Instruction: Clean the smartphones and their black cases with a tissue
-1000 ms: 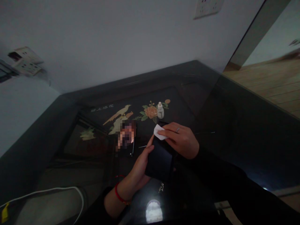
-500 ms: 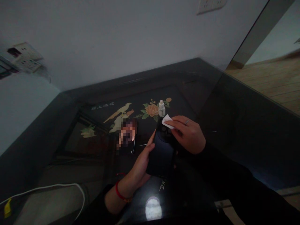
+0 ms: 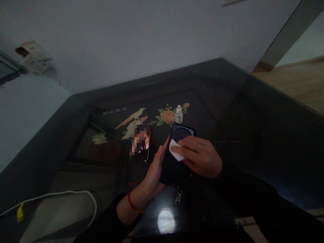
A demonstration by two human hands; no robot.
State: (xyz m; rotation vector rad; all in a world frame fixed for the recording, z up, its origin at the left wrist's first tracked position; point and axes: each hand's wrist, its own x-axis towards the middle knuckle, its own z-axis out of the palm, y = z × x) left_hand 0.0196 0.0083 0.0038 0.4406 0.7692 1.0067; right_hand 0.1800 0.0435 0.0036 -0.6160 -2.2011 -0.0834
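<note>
A dark smartphone (image 3: 172, 172) is held tilted above the glossy black table, its back with a large round camera ring facing me. My left hand (image 3: 155, 172) is closed around its left edge and underside. Between the fingers of my right hand (image 3: 201, 155) is a folded white wipe (image 3: 176, 150), pressed against the phone's back just below the camera ring. My right hand covers part of the ring. A small clear dropper bottle (image 3: 179, 115) with a white cap stands upright just beyond the phone.
Left of my hands lies a second phone (image 3: 141, 145) with its screen lit. A white cable (image 3: 63, 192) with a yellow tag (image 3: 20, 212) crosses the table's near left. Wall sockets (image 3: 35, 57) sit at the upper left. The table (image 3: 227, 101) meets the wall behind.
My right hand has slid the wipe from the camera area down towards the middle of the phone's back. The phone's upper end now catches more light. The view has shifted slightly.
</note>
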